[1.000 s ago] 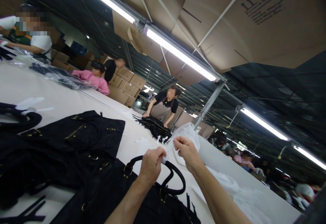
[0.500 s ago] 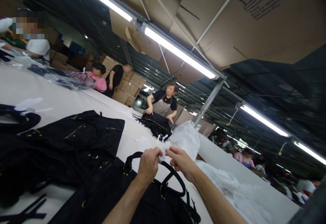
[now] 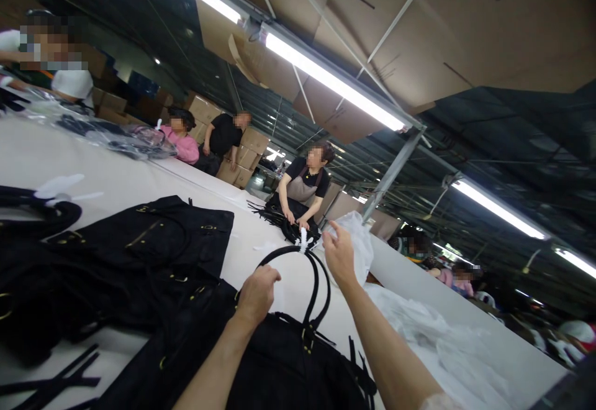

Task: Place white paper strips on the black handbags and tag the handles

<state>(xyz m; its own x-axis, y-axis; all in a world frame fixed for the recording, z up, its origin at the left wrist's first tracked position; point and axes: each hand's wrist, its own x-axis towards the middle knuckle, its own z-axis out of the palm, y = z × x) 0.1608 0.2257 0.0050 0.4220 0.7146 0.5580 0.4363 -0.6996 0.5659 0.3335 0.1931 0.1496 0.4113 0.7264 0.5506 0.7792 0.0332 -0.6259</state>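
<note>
A black handbag [image 3: 279,366] lies in front of me on the white table [image 3: 116,180]. Its two handles [image 3: 316,279] stand up in an arc, with a white paper strip [image 3: 303,239] tied round their top. My left hand [image 3: 256,295] is closed round the left foot of the handles. My right hand [image 3: 339,258] is raised to the right of the handles. Its fingers are closed on the edge of a bundle of white tissue paper [image 3: 361,245].
Another black bag [image 3: 158,242] lies flat to the left, with more black bags and straps [image 3: 46,385] beyond it. Loose white paper [image 3: 433,335] covers the table's right side. A person in an apron [image 3: 305,189] handles black bags at the far end; other people sit along the left.
Both hands were pinching the white strip at the handle top. Now the left hand has slid down to the handle's foot, the handles stand upright, and the right hand has moved to the tissue bundle.
</note>
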